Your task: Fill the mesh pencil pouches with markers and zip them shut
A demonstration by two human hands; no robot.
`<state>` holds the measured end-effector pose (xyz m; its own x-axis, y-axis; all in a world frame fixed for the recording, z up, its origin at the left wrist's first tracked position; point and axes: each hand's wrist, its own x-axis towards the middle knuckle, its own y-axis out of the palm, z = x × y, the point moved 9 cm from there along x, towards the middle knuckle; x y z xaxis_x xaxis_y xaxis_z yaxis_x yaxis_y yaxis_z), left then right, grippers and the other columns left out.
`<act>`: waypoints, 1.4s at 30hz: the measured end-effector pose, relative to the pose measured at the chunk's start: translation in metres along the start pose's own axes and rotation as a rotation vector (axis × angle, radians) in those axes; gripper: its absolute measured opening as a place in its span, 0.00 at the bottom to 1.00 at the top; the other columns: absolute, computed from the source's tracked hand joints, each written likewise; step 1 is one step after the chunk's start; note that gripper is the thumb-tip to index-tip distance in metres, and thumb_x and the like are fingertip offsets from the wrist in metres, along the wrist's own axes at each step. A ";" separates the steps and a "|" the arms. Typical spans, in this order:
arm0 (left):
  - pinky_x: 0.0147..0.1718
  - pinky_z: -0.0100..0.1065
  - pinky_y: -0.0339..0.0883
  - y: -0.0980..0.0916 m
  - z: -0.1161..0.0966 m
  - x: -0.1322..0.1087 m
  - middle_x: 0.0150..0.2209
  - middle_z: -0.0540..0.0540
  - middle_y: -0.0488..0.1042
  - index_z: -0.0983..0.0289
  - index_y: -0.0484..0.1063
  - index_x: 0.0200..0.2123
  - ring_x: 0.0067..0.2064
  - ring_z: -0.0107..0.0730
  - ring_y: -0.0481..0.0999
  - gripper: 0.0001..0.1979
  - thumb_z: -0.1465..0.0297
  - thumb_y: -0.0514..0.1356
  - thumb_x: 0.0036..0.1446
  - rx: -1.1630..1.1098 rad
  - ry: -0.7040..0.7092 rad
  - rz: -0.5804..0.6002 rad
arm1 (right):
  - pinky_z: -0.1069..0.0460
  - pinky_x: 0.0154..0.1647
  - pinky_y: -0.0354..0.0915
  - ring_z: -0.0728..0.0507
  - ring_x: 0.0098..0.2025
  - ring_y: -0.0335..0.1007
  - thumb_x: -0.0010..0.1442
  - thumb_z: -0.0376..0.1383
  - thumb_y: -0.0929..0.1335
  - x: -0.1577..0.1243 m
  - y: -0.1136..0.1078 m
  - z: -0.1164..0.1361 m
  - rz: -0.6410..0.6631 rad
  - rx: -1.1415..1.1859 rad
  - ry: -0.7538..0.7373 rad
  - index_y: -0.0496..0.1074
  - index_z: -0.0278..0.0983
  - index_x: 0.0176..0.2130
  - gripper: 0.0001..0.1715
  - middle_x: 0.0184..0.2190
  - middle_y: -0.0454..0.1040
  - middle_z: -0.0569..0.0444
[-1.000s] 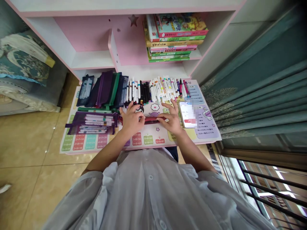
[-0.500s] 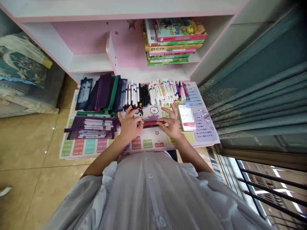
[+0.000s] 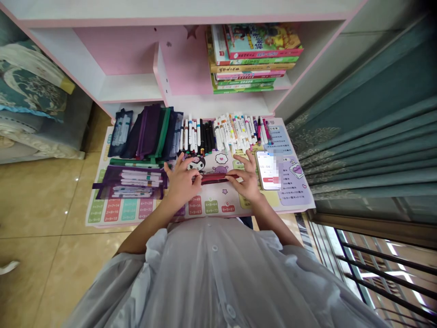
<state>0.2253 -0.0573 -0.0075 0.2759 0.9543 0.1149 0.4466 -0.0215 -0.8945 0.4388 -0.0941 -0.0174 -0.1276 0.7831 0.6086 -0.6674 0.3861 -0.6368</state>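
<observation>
A narrow dark-red pouch [image 3: 214, 179] is stretched between my two hands, low over the desk mat. My left hand [image 3: 182, 181] pinches its left end between thumb and forefinger, the other fingers fanned out. At the right end my right hand [image 3: 246, 180] grips it the same way. Whether anything lies inside the pouch cannot be made out. Beyond my hands lies a row of white markers [image 3: 234, 130], with black markers [image 3: 207, 134] left of them. A purple mesh pouch [image 3: 111, 177] with several markers inside rests left of my left hand.
Dark, purple and green pouches [image 3: 148, 132] lie at the back left of the desk mat [image 3: 201, 214]. A phone [image 3: 269, 169] showing a timer lies right of my right hand. Stacked books [image 3: 252, 68] fill part of the shelf [image 3: 131, 86] behind. A curtain [image 3: 358, 123] hangs at right.
My hands have drawn very slightly apart, showing a little more of the red pouch between them. The view has shifted a little; the other things stay in place.
</observation>
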 end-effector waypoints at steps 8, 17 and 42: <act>0.63 0.80 0.40 -0.003 0.005 0.000 0.60 0.53 0.74 0.57 0.78 0.27 0.71 0.58 0.58 0.08 0.69 0.61 0.57 0.008 -0.013 0.001 | 0.26 0.71 0.57 0.28 0.75 0.45 0.63 0.40 0.72 0.000 -0.002 0.000 -0.004 -0.026 -0.002 0.80 0.42 0.32 0.07 0.61 0.71 0.54; 0.64 0.79 0.41 -0.008 0.010 0.002 0.62 0.53 0.72 0.58 0.77 0.27 0.72 0.57 0.57 0.08 0.69 0.61 0.58 0.001 -0.067 0.052 | 0.27 0.69 0.59 0.29 0.75 0.47 0.62 0.41 0.72 0.001 -0.001 -0.005 0.023 -0.018 0.024 0.80 0.43 0.32 0.08 0.61 0.71 0.53; 0.65 0.77 0.41 -0.017 0.025 -0.001 0.61 0.54 0.73 0.59 0.75 0.26 0.72 0.56 0.57 0.08 0.70 0.60 0.58 -0.051 -0.134 0.008 | 0.26 0.72 0.53 0.28 0.75 0.44 0.62 0.41 0.72 -0.002 -0.003 -0.013 0.005 -0.006 0.055 0.80 0.43 0.32 0.08 0.62 0.69 0.54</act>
<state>0.1965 -0.0510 -0.0036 0.1647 0.9853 0.0460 0.4883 -0.0409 -0.8717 0.4509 -0.0904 -0.0231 -0.0904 0.8105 0.5788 -0.6622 0.3852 -0.6428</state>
